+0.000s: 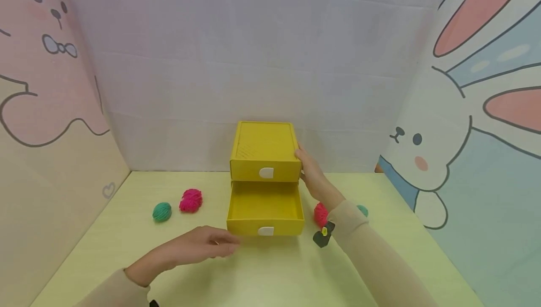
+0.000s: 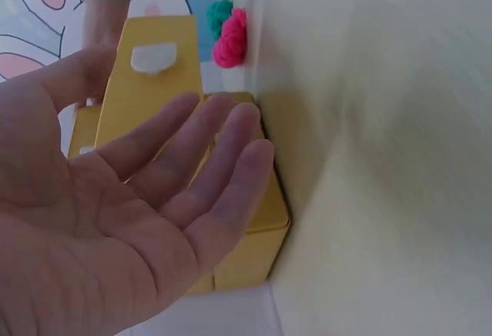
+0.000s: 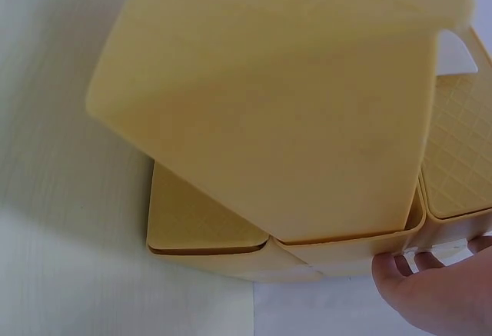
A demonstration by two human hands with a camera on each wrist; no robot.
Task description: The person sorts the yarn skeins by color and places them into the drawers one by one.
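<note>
A yellow drawer cabinet [image 1: 265, 140] stands at the middle of the table. Its middle drawer [image 1: 247, 227], with a white tab handle [image 1: 266, 231], is pulled out; no contents show inside. The top drawer [image 1: 243, 171] is closed, and in the right wrist view a bottom drawer [image 3: 204, 209] is also closed. My right hand [image 1: 314, 173] rests on the cabinet's right side, fingers against its side and upper edge. My left hand [image 1: 203, 246] hovers by the front left corner of the pulled-out drawer, palm facing the cabinet, fingers loosely bent, holding nothing.
A teal yarn ball [image 1: 162, 212] and a magenta yarn ball [image 1: 190, 201] lie left of the cabinet. Right of it, partly behind my right forearm, are a red-pink yarn ball [image 1: 321, 214] and a green one [image 1: 362, 210]. A white curtain [image 1: 169, 86] hangs behind the table.
</note>
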